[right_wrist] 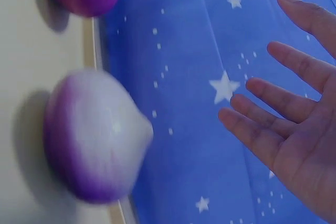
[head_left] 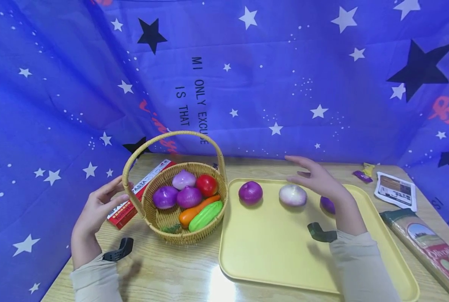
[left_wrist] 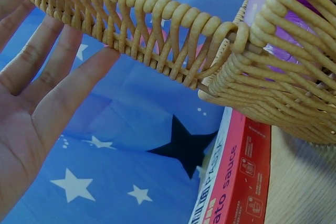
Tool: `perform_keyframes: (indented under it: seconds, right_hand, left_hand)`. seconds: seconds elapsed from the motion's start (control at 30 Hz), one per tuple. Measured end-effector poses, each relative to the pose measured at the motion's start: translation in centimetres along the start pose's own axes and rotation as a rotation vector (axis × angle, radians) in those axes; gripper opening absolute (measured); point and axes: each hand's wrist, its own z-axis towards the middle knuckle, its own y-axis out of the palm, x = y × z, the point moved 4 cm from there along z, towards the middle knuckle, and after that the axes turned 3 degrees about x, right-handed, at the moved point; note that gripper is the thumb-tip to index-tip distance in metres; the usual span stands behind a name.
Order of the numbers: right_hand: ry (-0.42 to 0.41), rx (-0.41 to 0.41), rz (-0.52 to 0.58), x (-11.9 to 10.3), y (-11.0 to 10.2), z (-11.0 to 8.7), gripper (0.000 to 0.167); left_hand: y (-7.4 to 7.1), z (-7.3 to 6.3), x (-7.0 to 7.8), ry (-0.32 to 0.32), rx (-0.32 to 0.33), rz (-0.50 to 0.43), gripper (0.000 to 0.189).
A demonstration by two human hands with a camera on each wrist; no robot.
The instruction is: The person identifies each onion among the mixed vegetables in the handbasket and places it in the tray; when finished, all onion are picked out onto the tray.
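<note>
Imo this is the reach step rn: my R hand hangs over the tray, fingers spread, holding nothing. Pale onion lies on the tray near my fingertips, w/ a gap showing. Next move prob calls for lowering n curling round it. L hand is spread too, by the basket handle; can't tell if touching.

I see the left hand beside the handle of a wicker basket; whether they touch, I can't tell. Across my view, the right hand hovers over a yellow tray, a pale onion close below it, a purple onion to its left.
</note>
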Motion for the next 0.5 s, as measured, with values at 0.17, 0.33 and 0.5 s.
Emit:
perform_keyframes:
  seconds: [0.17,0.33,0.5]
  right_hand:
    - [-0.024,-0.023,0.034,-1.1,1.9,1.5,0.061]
    - [-0.057,-0.055,0.060,-2.8,3.7,3.2,0.061]
    - [-0.085,-0.086,0.065,-4.7,5.2,4.4,0.063]
  left_hand:
    - [0.0,0.1,0.0,-0.021,0.013,0.026,0.051]
    - [0.0,0.0,-0.1,-0.016,0.012,0.024,0.050]
    - [0.1,0.0,-0.1,0.001,-0.001,0.001,0.051]
